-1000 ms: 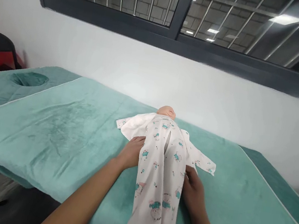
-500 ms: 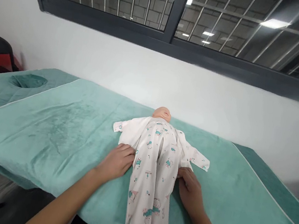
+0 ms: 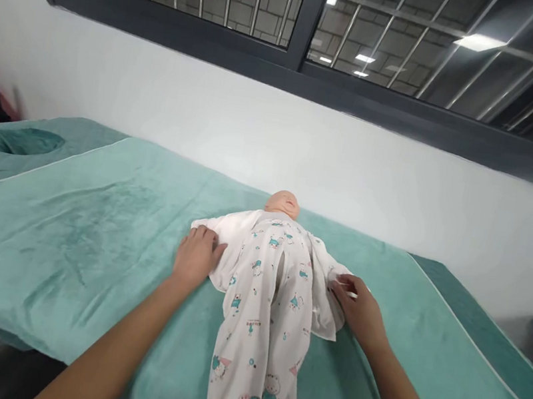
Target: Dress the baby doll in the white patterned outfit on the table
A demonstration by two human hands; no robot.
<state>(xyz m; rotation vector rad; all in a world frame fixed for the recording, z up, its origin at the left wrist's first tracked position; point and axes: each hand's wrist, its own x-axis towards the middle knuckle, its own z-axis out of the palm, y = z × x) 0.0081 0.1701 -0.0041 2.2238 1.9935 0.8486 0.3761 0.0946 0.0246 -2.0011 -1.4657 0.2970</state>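
Left hand (image 3: 196, 257), thumb spread, and right hand (image 3: 356, 305), grip unclear, have shifted onto the shirt sleeves (image 3: 235, 225) — ten and two o'clock. Trousers (image 3: 245, 331) lie between; doll head (image 3: 283, 203) at twelve.

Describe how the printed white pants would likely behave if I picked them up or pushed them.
The printed white pants would probably be floppy, since soft creases run down the legs. The cloth looks thin, so they're likely light for their size. Pushed, they may drag and bunch rather than slide, as the green cover looks fuzzy.
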